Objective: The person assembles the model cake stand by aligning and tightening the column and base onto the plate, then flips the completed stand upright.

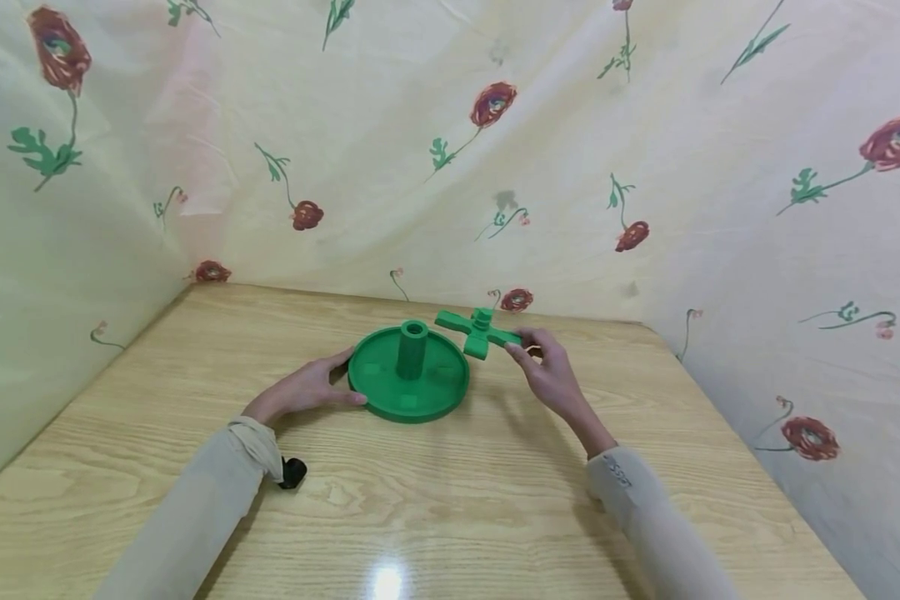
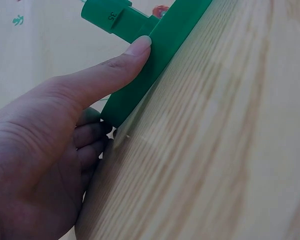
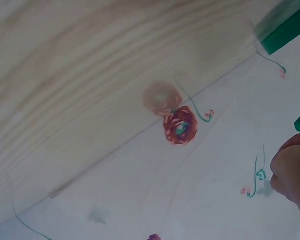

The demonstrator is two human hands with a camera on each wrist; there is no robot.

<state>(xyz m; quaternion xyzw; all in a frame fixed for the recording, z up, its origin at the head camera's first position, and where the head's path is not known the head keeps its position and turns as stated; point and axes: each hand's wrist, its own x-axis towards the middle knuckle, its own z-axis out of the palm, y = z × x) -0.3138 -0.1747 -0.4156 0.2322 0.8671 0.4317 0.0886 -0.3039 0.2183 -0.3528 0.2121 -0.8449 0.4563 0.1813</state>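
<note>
A green round base with a raised rim lies on the table. From its middle rises a hollow post, marked "35" in the left wrist view. My left hand grips the base's left edge, its thumb along the rim and the other fingers curled by the far side. To the right of the post, my right hand pinches one arm of a green cross-shaped piece with a short round peg at its centre. This piece is raised above the table, close to the base's right rim.
A small black object shows beside the left sleeve on the wooden table. A flower-printed cloth hangs behind the table and along both sides.
</note>
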